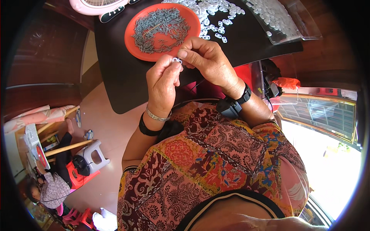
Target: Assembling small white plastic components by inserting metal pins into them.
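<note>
My left hand point(163, 81) is closed in a pinch on a small white plastic piece with ring-like holes point(177, 60). Against it, my right hand point(212, 63) has thumb and forefinger pressed together; whatever lies between those fingertips is hidden. Both hands meet just over the near rim of a round red plate point(130, 38). Many small grey metal pins point(144, 32), like screws or nails, are spread in that plate. Beyond my right hand, loose white plastic pieces point(221, 7) lie heaped and scattered on the dark table point(119, 82).
A clear plastic tray point(304, 19) with more white pieces stands at the table's far right. At the far left edge is a pink appliance point(90, 8). On the floor to the left, a person point(56, 188) sits near a grey stool point(95, 156) and a red stool point(84, 179).
</note>
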Demonstrator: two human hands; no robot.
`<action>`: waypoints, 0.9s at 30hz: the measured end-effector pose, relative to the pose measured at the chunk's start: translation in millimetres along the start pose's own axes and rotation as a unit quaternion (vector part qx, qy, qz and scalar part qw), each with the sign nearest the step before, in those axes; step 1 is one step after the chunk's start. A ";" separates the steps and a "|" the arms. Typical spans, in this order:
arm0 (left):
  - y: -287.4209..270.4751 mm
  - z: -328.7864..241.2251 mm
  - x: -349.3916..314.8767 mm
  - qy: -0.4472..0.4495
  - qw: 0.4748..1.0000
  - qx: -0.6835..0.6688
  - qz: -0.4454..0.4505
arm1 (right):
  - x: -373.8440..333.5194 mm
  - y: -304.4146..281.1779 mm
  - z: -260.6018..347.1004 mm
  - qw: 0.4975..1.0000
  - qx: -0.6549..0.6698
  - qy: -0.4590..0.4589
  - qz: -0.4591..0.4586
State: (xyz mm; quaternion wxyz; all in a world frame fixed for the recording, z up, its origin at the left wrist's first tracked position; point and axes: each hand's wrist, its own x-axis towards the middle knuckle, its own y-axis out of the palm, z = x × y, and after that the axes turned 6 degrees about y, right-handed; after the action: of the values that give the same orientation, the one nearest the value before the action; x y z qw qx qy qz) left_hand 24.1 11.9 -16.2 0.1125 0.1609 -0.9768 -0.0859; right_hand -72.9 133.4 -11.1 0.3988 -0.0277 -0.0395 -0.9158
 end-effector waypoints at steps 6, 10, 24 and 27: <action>1.9 1.3 -1.2 0.004 1.000 0.023 -0.004 | -2.2 3.6 4.1 0.991 -0.122 -0.038 -0.029; 2.2 5.6 -2.6 0.022 0.998 0.051 -0.005 | -3.6 6.9 4.9 0.994 -0.104 -0.037 -0.020; -2.1 8.2 3.9 -0.042 0.997 -0.060 -0.021 | 15.2 -77.0 18.2 0.915 -0.339 -0.111 -0.191; -2.3 8.8 4.3 -0.045 0.997 -0.058 -0.033 | 28.1 -124.0 22.7 0.821 -0.521 -0.089 -0.218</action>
State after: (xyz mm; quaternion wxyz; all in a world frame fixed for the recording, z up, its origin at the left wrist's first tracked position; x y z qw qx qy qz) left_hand 18.6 9.4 -24.3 0.0750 0.1822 -0.9684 -0.1528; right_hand -182.4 199.4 7.6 0.1101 -0.3032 0.4032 -0.8563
